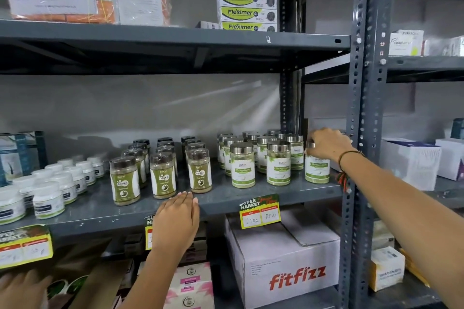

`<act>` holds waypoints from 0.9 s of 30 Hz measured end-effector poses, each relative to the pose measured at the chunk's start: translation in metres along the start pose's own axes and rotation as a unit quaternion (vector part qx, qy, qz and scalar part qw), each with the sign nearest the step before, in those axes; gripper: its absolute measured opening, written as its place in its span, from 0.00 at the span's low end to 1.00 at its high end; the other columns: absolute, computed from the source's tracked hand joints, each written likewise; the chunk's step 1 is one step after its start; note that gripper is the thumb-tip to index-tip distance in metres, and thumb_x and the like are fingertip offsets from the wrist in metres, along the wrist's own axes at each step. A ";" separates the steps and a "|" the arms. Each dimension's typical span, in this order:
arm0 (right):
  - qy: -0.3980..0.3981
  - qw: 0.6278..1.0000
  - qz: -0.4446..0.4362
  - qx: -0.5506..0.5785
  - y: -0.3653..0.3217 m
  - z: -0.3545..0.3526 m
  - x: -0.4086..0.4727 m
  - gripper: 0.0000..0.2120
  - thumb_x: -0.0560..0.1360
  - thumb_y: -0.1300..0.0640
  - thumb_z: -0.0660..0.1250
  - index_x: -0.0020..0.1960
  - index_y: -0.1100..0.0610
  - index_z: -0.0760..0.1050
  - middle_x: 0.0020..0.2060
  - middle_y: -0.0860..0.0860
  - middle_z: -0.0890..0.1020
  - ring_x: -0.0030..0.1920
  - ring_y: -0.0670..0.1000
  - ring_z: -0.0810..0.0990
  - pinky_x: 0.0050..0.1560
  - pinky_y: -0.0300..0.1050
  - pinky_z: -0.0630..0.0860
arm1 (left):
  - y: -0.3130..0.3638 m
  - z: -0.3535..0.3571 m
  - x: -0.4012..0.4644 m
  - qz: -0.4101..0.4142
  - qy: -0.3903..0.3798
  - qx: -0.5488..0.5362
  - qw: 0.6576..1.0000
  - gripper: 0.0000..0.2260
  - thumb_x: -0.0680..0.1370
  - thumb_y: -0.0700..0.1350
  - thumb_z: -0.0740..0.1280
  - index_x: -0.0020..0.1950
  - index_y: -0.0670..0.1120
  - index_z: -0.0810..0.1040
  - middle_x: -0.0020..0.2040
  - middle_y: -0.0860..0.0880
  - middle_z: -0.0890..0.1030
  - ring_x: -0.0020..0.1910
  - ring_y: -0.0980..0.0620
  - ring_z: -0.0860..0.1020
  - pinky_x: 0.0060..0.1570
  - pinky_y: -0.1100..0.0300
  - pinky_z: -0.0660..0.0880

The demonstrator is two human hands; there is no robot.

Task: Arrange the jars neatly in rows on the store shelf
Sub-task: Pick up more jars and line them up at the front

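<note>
My right hand clasps the steel lid of the rightmost green-labelled powder jar; left hand rests flat, empty. A careless shove could topple the neighbouring jars.

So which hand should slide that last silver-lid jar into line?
The right hand. It is already gripping the lid of the silver-lid jar at the row's right end. The left hand rests flat on the shelf edge, near the brown-lid jars.
</note>
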State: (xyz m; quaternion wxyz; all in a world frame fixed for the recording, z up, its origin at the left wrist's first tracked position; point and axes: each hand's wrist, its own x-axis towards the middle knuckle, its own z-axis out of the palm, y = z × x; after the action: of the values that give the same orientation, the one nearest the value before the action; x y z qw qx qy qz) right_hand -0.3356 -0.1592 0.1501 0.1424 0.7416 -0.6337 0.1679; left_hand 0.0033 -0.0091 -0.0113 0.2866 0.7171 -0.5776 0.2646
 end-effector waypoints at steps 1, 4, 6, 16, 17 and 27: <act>-0.002 1.000 0.000 0.014 0.001 0.001 0.002 0.20 0.72 0.46 0.69 0.62 0.51 0.76 0.54 0.56 0.81 0.56 0.61 0.79 0.53 0.55 0.78 | 0.000 0.000 0.000 0.000 0.001 0.000 1.000 0.20 0.79 0.52 0.54 0.57 0.43 0.81 0.54 0.47 0.83 0.56 0.50 0.79 0.58 0.53 0.73; -0.017 0.998 -0.018 0.051 0.003 0.004 0.008 0.24 0.71 0.46 0.70 0.65 0.50 0.75 0.57 0.55 0.81 0.57 0.60 0.79 0.56 0.55 0.78 | 0.000 0.001 0.000 0.001 0.004 0.001 1.000 0.20 0.79 0.52 0.54 0.56 0.43 0.81 0.54 0.46 0.83 0.55 0.50 0.79 0.57 0.53 0.73; -0.028 0.997 -0.030 0.072 0.004 0.007 0.011 0.25 0.72 0.46 0.71 0.67 0.50 0.73 0.59 0.54 0.81 0.57 0.58 0.80 0.56 0.54 0.78 | 0.000 0.002 -0.001 0.002 0.007 0.004 1.000 0.20 0.79 0.51 0.55 0.55 0.43 0.82 0.53 0.46 0.83 0.55 0.49 0.79 0.57 0.52 0.73; -0.033 0.990 -0.063 0.124 0.008 0.011 0.017 0.27 0.72 0.49 0.73 0.69 0.52 0.73 0.64 0.54 0.79 0.61 0.56 0.79 0.61 0.51 0.75 | 0.002 -0.001 -0.002 0.002 0.013 0.012 1.000 0.19 0.78 0.51 0.55 0.55 0.43 0.82 0.52 0.46 0.84 0.53 0.50 0.80 0.56 0.53 0.74; -0.037 0.990 -0.063 0.124 0.008 0.011 0.017 0.27 0.72 0.49 0.73 0.70 0.52 0.72 0.64 0.54 0.80 0.61 0.56 0.79 0.61 0.51 0.76 | 0.002 -0.001 -0.002 0.002 0.012 0.012 1.000 0.19 0.78 0.51 0.55 0.55 0.43 0.82 0.52 0.46 0.84 0.53 0.50 0.80 0.56 0.53 0.74; 0.092 0.967 -0.130 0.197 -0.018 0.005 0.010 0.22 0.76 0.41 0.65 0.64 0.52 0.77 0.60 0.55 0.80 0.59 0.56 0.79 0.57 0.54 0.77 | 0.001 0.000 -0.002 0.006 0.012 0.007 1.000 0.22 0.79 0.52 0.53 0.55 0.43 0.82 0.53 0.46 0.84 0.54 0.49 0.80 0.57 0.53 0.73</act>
State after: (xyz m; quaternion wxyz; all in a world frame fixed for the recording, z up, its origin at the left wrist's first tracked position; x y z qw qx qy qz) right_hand -0.3159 -0.1676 0.1504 0.0722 0.8126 -0.4702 0.3369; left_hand 0.0024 -0.0078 -0.0124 0.2870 0.7122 -0.5767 0.2789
